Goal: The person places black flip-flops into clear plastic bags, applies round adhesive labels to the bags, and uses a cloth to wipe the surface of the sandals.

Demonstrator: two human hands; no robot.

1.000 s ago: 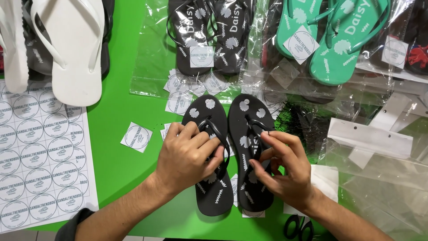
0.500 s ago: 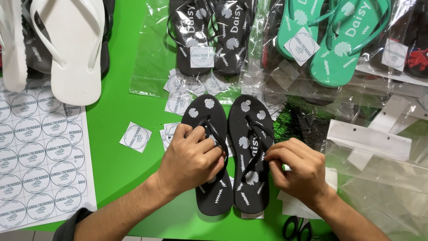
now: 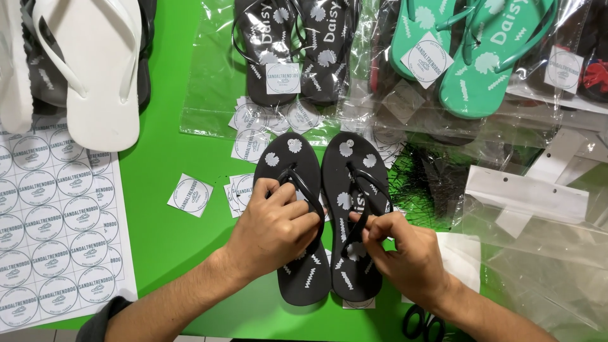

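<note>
Black flip-flop pair [image 3: 323,215] side by side, soles flat on the green table [image 3: 171,158], keeping straps reachable. Left hand [image 3: 275,231] curled over the left strap, pinning that sandal; right hand [image 3: 405,253] fingertips pinching the right strap [image 3: 361,202].

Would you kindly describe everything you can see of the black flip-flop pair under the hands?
The black flip-flop pair lies flat, side by side and touching, toes away from the person, on the green table. Matte, foam-looking soles carry white flower and zigzag prints; thin glossy black straps arch above. The left hand grips the left strap, and the right hand pinches the right one.
</note>
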